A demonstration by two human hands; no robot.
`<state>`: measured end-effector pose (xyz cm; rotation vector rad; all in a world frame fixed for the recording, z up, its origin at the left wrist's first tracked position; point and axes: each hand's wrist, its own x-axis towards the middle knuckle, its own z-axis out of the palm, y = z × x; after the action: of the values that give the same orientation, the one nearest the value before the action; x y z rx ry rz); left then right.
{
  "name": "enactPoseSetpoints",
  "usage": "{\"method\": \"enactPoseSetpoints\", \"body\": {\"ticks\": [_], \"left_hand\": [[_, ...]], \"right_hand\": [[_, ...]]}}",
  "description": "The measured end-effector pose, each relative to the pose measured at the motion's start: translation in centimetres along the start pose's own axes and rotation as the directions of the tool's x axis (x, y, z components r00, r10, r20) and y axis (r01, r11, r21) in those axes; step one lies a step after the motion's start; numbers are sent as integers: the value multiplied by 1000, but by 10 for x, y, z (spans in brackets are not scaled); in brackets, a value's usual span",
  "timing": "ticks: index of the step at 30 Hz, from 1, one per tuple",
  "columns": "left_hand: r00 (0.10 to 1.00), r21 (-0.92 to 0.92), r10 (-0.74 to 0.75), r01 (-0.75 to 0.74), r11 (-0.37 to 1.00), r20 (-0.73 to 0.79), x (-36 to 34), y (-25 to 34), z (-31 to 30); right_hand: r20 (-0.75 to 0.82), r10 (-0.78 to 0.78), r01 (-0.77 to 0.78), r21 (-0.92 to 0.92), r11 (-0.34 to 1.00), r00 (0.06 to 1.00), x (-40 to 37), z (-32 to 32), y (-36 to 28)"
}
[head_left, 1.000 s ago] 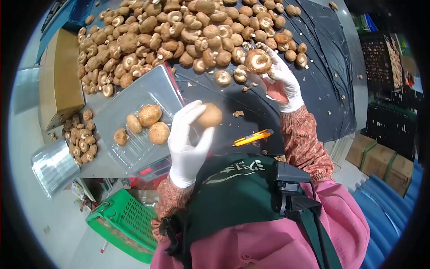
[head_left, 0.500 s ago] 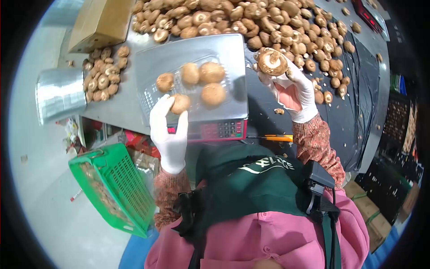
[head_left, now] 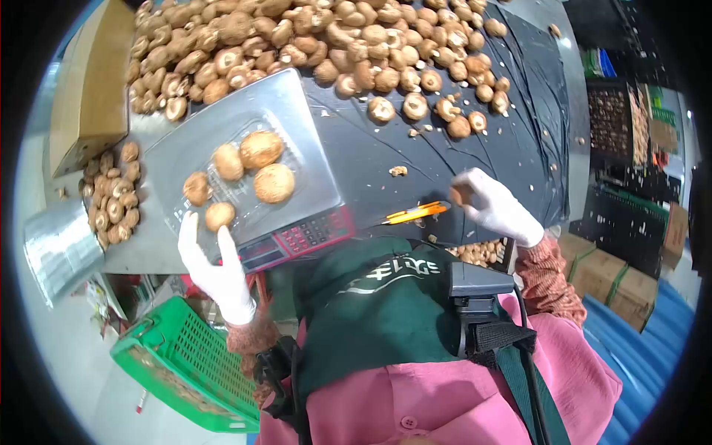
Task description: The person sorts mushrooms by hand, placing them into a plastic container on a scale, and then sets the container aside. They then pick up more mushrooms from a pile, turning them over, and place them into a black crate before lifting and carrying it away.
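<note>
My left hand, white-gloved, is at the lower edge of the scale's metal plate. Its fingers are spread beside a small mushroom, the thumb tip at the cap's lower edge. Four other caps, including a large mushroom, lie near it in a clear plastic tray on the plate. Over the dark table cover, my right hand, gloved too, is closed on a brown mushroom, blurred and partly hidden by the fingers.
Loose mushrooms are heaped at the back. An orange cutter lies right of the scale. At the left are a cardboard box, a small mushroom pile and a metal bucket. A green crate stands below.
The view has turned and shifted right. My right hand has moved down towards the right with its mushroom, away from the heap. My left hand's fingers have parted from the small mushroom.
</note>
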<state>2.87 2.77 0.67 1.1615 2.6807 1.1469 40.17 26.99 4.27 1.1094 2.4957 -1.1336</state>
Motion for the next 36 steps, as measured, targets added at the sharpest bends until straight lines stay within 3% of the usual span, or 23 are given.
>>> {"method": "enactPoseSetpoints", "body": {"ticks": [1, 3, 6, 8, 9, 11, 13, 17, 19, 20, 21, 22, 23, 24, 27, 28, 31, 33, 35, 36], "left_hand": [[1000, -5, 27, -27, 1000, -10, 4, 6, 0], [998, -34, 67, -68, 997, -21, 13, 26, 2], [989, -71, 144, -147, 987, -38, 24, 48, 10], [984, -133, 179, -178, 975, -5, 26, 61, 18], [980, -162, 198, -194, 968, 11, 27, 69, 22], [963, -198, 261, -245, 949, 60, 25, 88, 33], [919, -199, 367, -337, 920, 143, 23, 106, 40], [894, -285, 394, -329, 900, 213, 10, 119, 51], [883, -251, 408, -351, 902, 233, 6, 121, 52], [884, -258, 402, -341, 904, 240, 5, 121, 53], [888, -281, 393, -324, 903, 239, 4, 120, 55], [890, -307, 387, -309, 900, 240, 3, 120, 59], [892, -335, 382, -293, 896, 241, 2, 120, 64], [887, -361, 404, -309, 880, 224, 1, 122, 69], [871, -371, 390, -271, 888, 299, 3, 133, 82], [862, -416, 415, -277, 866, 290, 4, 133, 89], [866, -565, 310, -39, 824, 392, 1, 135, 105], [844, -574, 260, 69, 816, 470, 1, 141, 109], [849, -606, 268, 74, 792, 455, 5, 149, 111], [826, -643, 227, 197, 740, 515, 5, 154, 107]], "right_hand": [[17, 25, -22, -176, 984, 1000, -20, 1, 23], [148, 275, -178, -466, 867, 950, -53, 10, 49], [283, 339, -167, -493, 854, 897, -71, 12, 57], [31, 129, -102, -441, 891, 991, -43, 15, 51], [-104, 22, -64, -421, 905, 994, -21, 19, 45], [-358, -112, -7, -315, 949, 927, 28, 28, 32], [-515, -165, 45, -237, 970, 841, 76, 37, 20], [-646, -228, -58, -390, 919, 729, 154, 55, 47], [-684, -276, 8, -367, 930, 675, 161, 52, 51], [-719, -116, 26, -134, 991, 685, 154, 56, 49], [-636, 128, 12, 212, 977, 761, 145, 53, 47], [-445, 331, 54, 659, 750, 833, 134, 40, 35], [-176, 412, 31, 942, 334, 894, 125, 28, 28], [-128, 298, 158, 984, -77, 946, 121, 33, 37], [64, 182, 23, 899, -438, 981, 100, 33, 41], [44, 173, 35, 901, -432, 984, 93, 29, 28], [51, 126, 8, 902, -431, 991, 86, 30, 10], [4, 142, 35, 961, -274, 990, 79, 25, -18], [-50, 91, 57, 995, -80, 995, 78, 23, -39], [-60, 135, 64, 998, -27, 989, 79, 30, -44]]}}
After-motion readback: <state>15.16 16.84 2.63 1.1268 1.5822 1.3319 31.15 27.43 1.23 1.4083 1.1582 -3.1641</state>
